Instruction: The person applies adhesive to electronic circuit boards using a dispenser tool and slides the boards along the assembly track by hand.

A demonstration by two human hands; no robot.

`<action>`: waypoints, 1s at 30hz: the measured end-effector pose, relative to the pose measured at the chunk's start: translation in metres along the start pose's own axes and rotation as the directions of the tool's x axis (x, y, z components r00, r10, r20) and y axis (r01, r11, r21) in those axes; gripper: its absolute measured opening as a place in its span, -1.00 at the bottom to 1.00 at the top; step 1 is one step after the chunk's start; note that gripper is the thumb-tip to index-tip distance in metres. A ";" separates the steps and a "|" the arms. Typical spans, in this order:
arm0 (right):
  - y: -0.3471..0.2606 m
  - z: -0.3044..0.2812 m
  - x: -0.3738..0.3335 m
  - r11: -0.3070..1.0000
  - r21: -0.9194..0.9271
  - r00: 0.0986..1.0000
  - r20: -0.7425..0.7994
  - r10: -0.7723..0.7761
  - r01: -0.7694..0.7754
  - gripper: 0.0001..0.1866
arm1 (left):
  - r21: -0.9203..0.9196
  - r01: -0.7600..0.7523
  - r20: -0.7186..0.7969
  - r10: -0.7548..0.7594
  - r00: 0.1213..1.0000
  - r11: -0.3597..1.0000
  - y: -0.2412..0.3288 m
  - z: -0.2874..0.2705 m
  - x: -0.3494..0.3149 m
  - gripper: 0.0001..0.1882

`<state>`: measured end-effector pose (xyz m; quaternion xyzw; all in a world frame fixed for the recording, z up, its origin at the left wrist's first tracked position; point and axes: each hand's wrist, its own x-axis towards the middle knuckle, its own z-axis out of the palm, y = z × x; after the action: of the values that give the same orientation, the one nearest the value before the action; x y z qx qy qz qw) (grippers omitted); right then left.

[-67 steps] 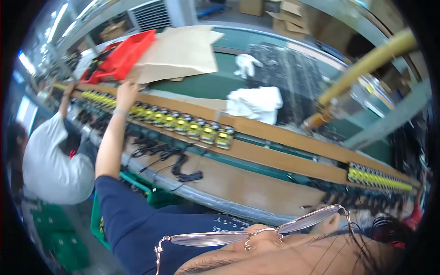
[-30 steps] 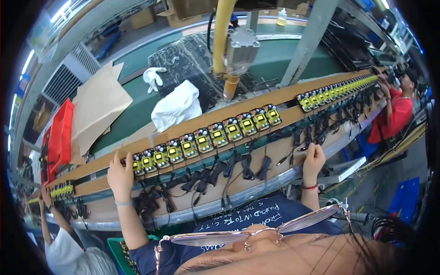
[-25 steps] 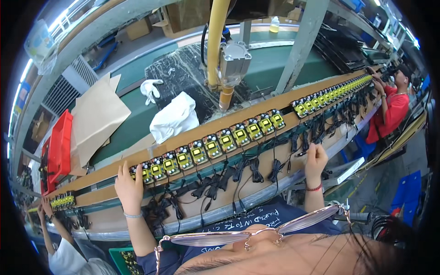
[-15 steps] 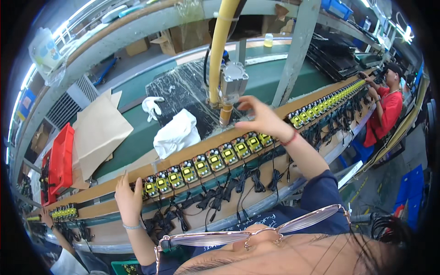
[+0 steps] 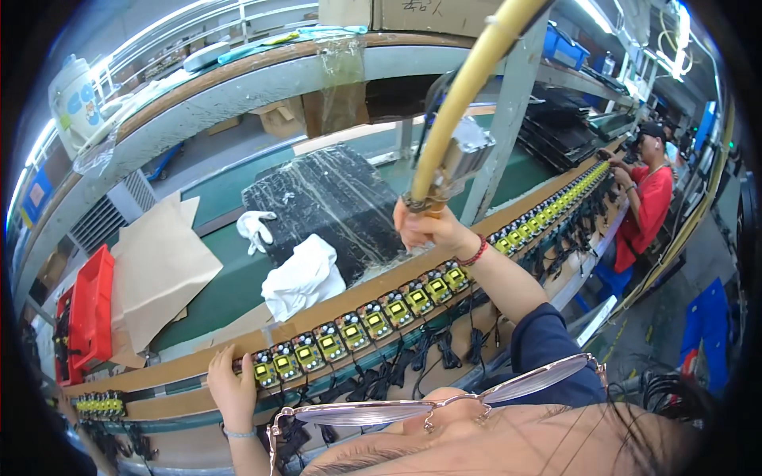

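Note:
My right hand (image 5: 429, 230) is closed round the lower part of a hanging tool with a metal block (image 5: 470, 147) and a thick yellow hose (image 5: 468, 87). The fingers cover its tip, which is held above the far side of the rail. A row of small circuit boards (image 5: 352, 331) with yellow-wrapped transformers runs along the bench, black cables hanging off their near side. At the left end of this row, my left hand (image 5: 228, 385) rests with fingers stretched out and the thumb against the end board (image 5: 263, 370).
Behind the row lie a crumpled white cloth (image 5: 305, 278), a white glove (image 5: 255, 230) and a scratched black board (image 5: 317, 198). Brown cardboard sheets (image 5: 163, 270) and a red bin (image 5: 91, 317) stand left. A person in red (image 5: 644, 210) works at the far right; another person's arm shows lower left.
My right hand, open beside the hanging tool before, has closed round it. The tool now tilts and sits further right in the picture. The left hand stays at the row's end; the view has shifted.

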<state>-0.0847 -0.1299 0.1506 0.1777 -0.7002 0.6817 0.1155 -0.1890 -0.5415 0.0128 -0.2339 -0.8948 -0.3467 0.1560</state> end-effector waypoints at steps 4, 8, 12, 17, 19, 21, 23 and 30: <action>-0.011 -0.026 -0.012 0.993 0.109 0.993 0.104 -0.050 0.039 -0.75 | 0.111 -0.016 0.047 0.011 0.999 0.994 -0.006 0.001 0.002 -0.68; -0.028 -0.030 -0.030 0.982 0.191 0.956 0.285 -0.067 0.012 -0.69 | 0.074 -0.075 0.039 0.072 0.997 0.994 -0.013 0.001 -0.002 -0.68; -0.036 -0.025 -0.047 0.990 0.124 0.960 0.279 0.028 -0.065 -0.51 | 0.056 -0.097 0.064 0.093 0.994 0.994 -0.009 0.000 -0.001 -0.69; -0.026 -0.032 -0.065 0.990 0.120 0.930 0.365 0.027 -0.076 -0.65 | 0.070 -0.072 0.043 0.069 0.997 0.995 -0.015 0.004 -0.001 -0.69; -0.009 -0.034 -0.084 0.979 0.195 0.986 0.166 0.024 -0.057 -0.66 | 0.073 -0.069 0.044 0.066 0.997 0.995 -0.018 0.005 -0.001 -0.69; -0.002 -0.039 -0.095 0.991 0.127 0.997 0.071 0.031 -0.040 -0.68 | 0.086 -0.057 0.043 0.053 0.998 0.995 -0.009 -0.004 0.001 -0.68; -0.017 -0.020 -0.085 1.000 0.010 0.999 0.034 0.021 -0.021 -0.69 | 0.088 -0.049 0.058 0.044 0.997 0.995 -0.010 -0.005 0.001 -0.68; -0.009 -0.007 -0.049 0.984 -0.168 0.866 -0.481 -0.140 0.066 -0.80 | 0.117 -0.042 0.098 0.031 0.995 0.992 0.001 -0.011 0.005 -0.67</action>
<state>-0.0367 -0.1188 0.1394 0.0273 -0.6853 0.6444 0.3383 -0.1917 -0.5469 0.0234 -0.2571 -0.9159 -0.2784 0.1325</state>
